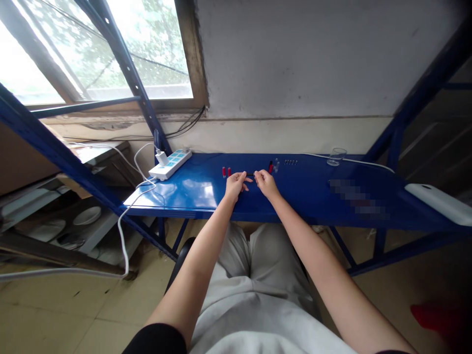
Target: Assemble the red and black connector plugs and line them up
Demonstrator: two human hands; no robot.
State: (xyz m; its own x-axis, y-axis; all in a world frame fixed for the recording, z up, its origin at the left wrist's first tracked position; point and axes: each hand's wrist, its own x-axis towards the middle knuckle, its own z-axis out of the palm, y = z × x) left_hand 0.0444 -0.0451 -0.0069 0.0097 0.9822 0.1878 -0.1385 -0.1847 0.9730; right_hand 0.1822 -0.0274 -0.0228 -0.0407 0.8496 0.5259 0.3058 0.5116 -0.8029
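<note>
My left hand (pixel 236 186) and my right hand (pixel 267 184) are close together over the front part of the blue table. Between their fingertips runs a short, thin dark rod (pixel 250 174), pinched at both ends; its exact kind is too small to make out. Two small red cylinders (pixel 223 172) stand just beyond my left hand. Past my right hand is a red and black piece (pixel 271 167), beside some small clear pieces (pixel 276 165). Further right lie several tiny metallic parts (pixel 291 162) in a row.
A white power strip (pixel 170 165) with a plugged-in adapter sits at the table's left end, its cable hanging over the edge. A clear glass (pixel 337 157) is at the back right. At the right end lies a white elongated object (pixel 440 202). Blue metal posts frame the table (pixel 295 196).
</note>
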